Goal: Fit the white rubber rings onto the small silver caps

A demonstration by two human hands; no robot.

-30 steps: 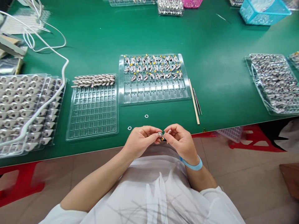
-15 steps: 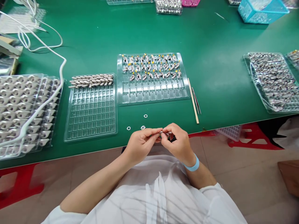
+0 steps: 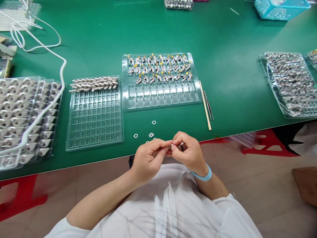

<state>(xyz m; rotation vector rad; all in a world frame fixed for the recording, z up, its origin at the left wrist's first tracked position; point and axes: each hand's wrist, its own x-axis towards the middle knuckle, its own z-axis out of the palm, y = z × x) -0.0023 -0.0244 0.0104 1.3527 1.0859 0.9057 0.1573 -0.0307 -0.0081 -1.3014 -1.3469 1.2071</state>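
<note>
From where I stand, the nearest thing is the person's white shirt [image 3: 153, 198], with the forearms reaching past it to the table's edge. A pale blue band [image 3: 205, 174] circles the right wrist. The left hand [image 3: 150, 160] and the right hand [image 3: 187, 151] meet fingertip to fingertip, each with thumb and finger pinched on a small part [image 3: 171, 146] that sits between them, in front of the body; the fingers cover most of it, so I can't tell its full shape. What peeps out is greyish and shiny. I'd judge it light and stiff, a bit slippery if it's smooth metal, and best taken by its outer edges with the pads, without squeezing anything thin on it. Just beyond the left hand lie a few white rings [image 3: 154, 122], flat and thin-looking, probably easy to bend and awkward to lift off the table. Farther out, a wooden stick [image 3: 205, 105] and tweezers [image 3: 208, 105] lie side by side, right of a clear tray [image 3: 125, 92] whose far rows hold curved grey pieces [image 3: 159, 78] with yellow tabs. At the far right sits a blue basket [image 3: 281, 12].
</note>
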